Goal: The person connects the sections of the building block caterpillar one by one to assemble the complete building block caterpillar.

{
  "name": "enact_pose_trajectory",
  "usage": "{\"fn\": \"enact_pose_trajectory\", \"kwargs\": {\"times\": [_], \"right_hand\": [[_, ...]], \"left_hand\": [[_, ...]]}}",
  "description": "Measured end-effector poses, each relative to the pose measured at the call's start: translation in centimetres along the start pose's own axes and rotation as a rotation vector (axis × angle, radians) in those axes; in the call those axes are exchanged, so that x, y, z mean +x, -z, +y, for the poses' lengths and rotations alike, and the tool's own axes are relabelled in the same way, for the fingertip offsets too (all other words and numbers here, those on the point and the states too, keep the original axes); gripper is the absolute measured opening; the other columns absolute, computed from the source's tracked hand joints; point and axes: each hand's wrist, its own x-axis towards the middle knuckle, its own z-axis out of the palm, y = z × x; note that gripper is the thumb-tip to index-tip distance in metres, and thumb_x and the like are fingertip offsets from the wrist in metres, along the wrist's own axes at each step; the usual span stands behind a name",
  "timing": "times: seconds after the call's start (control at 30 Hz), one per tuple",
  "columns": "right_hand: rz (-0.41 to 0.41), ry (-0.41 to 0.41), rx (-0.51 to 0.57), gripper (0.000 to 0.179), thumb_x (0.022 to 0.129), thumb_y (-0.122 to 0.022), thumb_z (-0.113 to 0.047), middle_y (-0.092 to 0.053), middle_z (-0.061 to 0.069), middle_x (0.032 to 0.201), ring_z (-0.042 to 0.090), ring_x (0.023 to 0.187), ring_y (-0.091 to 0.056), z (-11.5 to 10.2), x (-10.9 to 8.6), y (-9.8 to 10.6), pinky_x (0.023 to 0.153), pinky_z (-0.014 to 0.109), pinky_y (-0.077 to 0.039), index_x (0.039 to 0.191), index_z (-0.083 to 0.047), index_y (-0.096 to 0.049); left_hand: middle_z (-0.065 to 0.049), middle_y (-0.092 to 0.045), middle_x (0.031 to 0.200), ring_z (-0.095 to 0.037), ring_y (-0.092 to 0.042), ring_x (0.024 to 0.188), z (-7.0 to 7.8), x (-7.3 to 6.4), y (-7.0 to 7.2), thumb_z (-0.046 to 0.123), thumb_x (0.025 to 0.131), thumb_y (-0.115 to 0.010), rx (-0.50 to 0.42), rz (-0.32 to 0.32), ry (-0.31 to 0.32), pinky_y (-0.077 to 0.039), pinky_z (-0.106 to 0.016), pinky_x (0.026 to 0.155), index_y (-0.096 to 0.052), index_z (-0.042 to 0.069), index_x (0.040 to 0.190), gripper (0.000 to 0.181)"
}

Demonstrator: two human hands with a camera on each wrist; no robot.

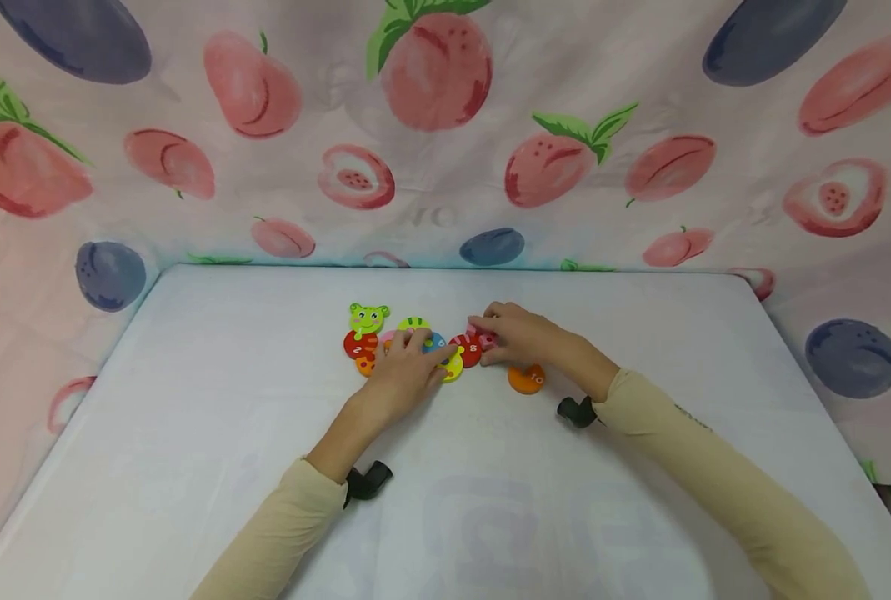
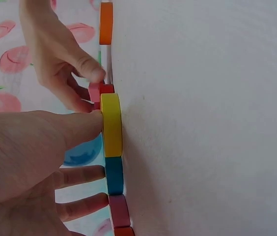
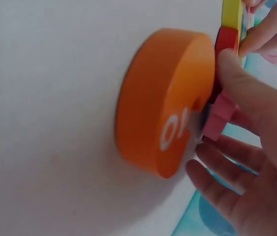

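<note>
On the white table lies a row of flat wooden number puzzle pieces joined into a caterpillar, led by a green smiling head piece [image 1: 368,318]. My left hand [image 1: 400,371] rests over the middle of the row, its extended fingertips touching the yellow piece [image 2: 111,125], the blue piece [image 2: 114,175] and a pink one [image 2: 119,211]. At the row's right end, my right hand [image 1: 523,333] holds a pink puzzle piece [image 3: 219,115] between thumb and fingers, against the red piece [image 1: 468,350]. Its thumb reaches onto that red piece. An orange piece marked 10 [image 1: 528,380] lies apart, near the right wrist.
Beside the head piece, a red piece marked 2 [image 1: 359,345] forms the left end of the row. A fruit-print cloth [image 1: 445,167] hangs behind the table [image 1: 190,400]. Black wrist cameras [image 1: 370,481] sit below both hands.
</note>
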Motion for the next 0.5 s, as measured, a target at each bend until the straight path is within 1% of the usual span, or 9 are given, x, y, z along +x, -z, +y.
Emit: {"fn": "enact_pose_trajectory", "kwargs": {"times": [0.07,0.13,0.23,0.3,0.4,0.47,0.5], "right_hand": [[-0.013,0.002,-0.019,0.073,0.090,-0.065,-0.044,-0.050,0.018,0.137,0.032,0.123,-0.047,-0.1,-0.1,-0.2,0.101,0.046,-0.049,0.149,-0.011,-0.039],[-0.038,-0.011,-0.041,0.080,0.090,-0.062,-0.049,-0.043,0.019,0.145,0.035,0.130,-0.043,-0.3,-0.4,-0.6,0.105,0.050,-0.045,0.152,-0.011,-0.031],[-0.095,-0.036,-0.098,0.097,0.087,-0.059,-0.061,-0.025,0.020,0.157,0.041,0.142,-0.029,-0.5,-0.6,-1.4,0.111,0.057,-0.036,0.156,-0.011,-0.014],[-0.124,-0.060,-0.140,0.107,0.083,-0.057,-0.069,-0.014,0.020,0.162,0.043,0.146,-0.021,-0.8,-0.7,-1.9,0.114,0.059,-0.030,0.157,-0.012,-0.006],[-0.135,-0.081,-0.159,0.113,0.079,-0.056,-0.073,-0.005,0.020,0.163,0.043,0.149,-0.014,-1.1,-0.7,-2.4,0.115,0.061,-0.026,0.157,-0.011,-0.002],[-0.111,-0.077,-0.134,0.114,0.080,-0.056,-0.072,-0.005,0.020,0.163,0.042,0.149,-0.014,-1.1,-0.8,-2.6,0.116,0.060,-0.025,0.157,-0.009,-0.002],[-0.087,-0.069,-0.102,0.113,0.081,-0.058,-0.070,-0.005,0.020,0.163,0.042,0.149,-0.013,-1.1,-1.0,-2.5,0.116,0.060,-0.025,0.156,-0.007,-0.003]], "left_hand": [[-0.012,-0.039,0.146,-0.033,-0.033,0.134,0.0,0.0,0.0,0.032,0.096,-0.060,-0.001,0.000,-0.001,-0.034,-0.062,0.106,-0.049,0.032,0.142,0.047],[-0.012,-0.039,0.147,-0.034,-0.033,0.134,0.0,0.0,0.0,0.032,0.096,-0.059,-0.002,-0.002,-0.004,-0.034,-0.063,0.107,-0.049,0.032,0.142,0.047],[-0.012,-0.039,0.147,-0.034,-0.034,0.134,0.0,0.0,0.1,0.032,0.096,-0.060,0.000,0.001,0.000,-0.034,-0.064,0.107,-0.050,0.032,0.142,0.047],[-0.012,-0.040,0.147,-0.034,-0.034,0.134,0.0,0.0,0.1,0.032,0.095,-0.061,0.007,0.003,0.003,-0.034,-0.064,0.107,-0.050,0.033,0.142,0.048],[-0.012,-0.040,0.147,-0.034,-0.034,0.134,0.0,0.1,0.0,0.033,0.095,-0.060,0.011,0.006,0.003,-0.035,-0.063,0.106,-0.050,0.033,0.142,0.048],[-0.012,-0.039,0.148,-0.034,-0.034,0.134,0.0,0.1,0.0,0.033,0.096,-0.060,0.009,0.001,0.003,-0.035,-0.062,0.106,-0.049,0.033,0.142,0.048],[-0.012,-0.039,0.148,-0.034,-0.033,0.134,0.0,0.1,0.0,0.033,0.096,-0.060,0.006,-0.001,0.003,-0.035,-0.062,0.106,-0.049,0.033,0.142,0.048]]}}
